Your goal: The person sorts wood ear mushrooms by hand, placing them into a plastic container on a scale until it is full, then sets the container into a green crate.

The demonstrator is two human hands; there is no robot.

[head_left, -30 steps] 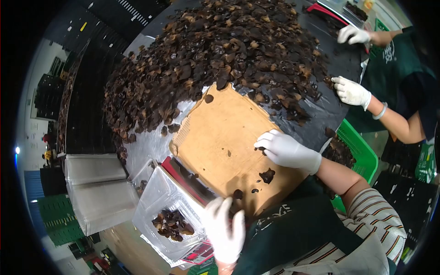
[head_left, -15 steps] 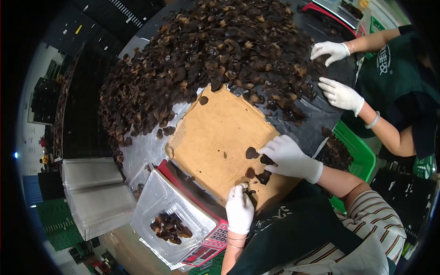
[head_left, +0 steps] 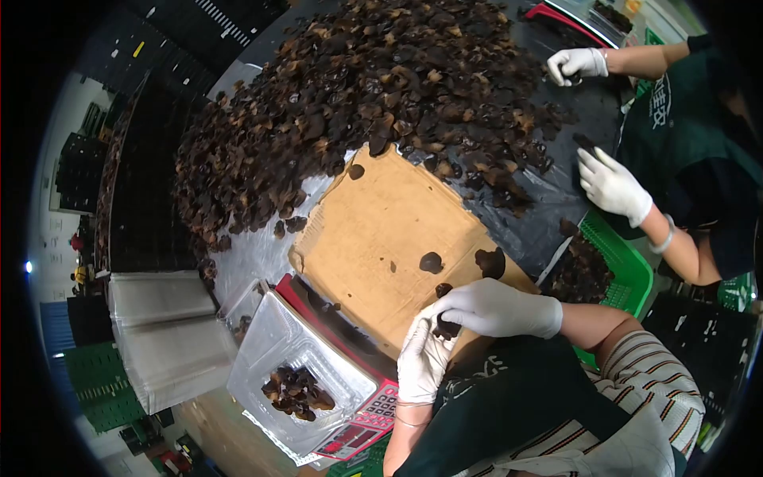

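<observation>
My left hand and right hand, both in white gloves, meet just below and right of the frame's middle, fingers curled in close and overlapping around a dark wood-ear mushroom piece. Its edges are partly covered by my fingers.

I have them over the near edge of a cardboard sheet. On it, just above my hands, lie a roundish loose piece and a larger ragged piece; a small piece sits near the sheet's top corner.

A big heap of wood-ear mushrooms covers the bench across the upper middle. At lower left, a clear plastic tray holding a small cluster of mushrooms rests on a red scale. A green crate stands at right. At upper right are a co-worker's gloved hands.
</observation>
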